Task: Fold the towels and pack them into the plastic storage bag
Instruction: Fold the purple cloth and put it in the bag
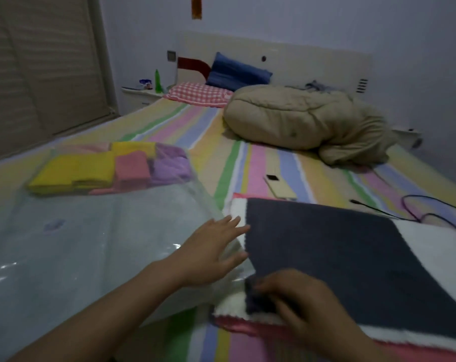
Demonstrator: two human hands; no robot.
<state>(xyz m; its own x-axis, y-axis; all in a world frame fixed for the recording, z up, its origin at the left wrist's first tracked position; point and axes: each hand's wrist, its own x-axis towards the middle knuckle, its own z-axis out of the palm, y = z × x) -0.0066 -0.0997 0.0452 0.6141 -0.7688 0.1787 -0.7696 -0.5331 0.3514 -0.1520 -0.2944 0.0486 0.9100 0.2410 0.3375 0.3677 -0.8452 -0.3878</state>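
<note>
A dark navy towel [352, 257] lies flat on top of a white towel [436, 246] and a pink one [237, 327], stacked at the front right of the bed. My right hand [305, 307] pinches the navy towel's near left corner. My left hand [213, 249] is spread open, fingers apart, at the navy towel's left edge, resting over the clear plastic storage bag [78, 246]. The bag stretches across the front left. At its far end, folded yellow [72, 171], pink [131, 168] and purple [172, 165] towels sit inside.
The bed has a pastel striped sheet [221, 158]. A phone [280, 186] lies just beyond the towel stack. A black cable [420, 207] trails at the right. A bundled beige duvet [307, 121] and pillows [237, 71] fill the far end.
</note>
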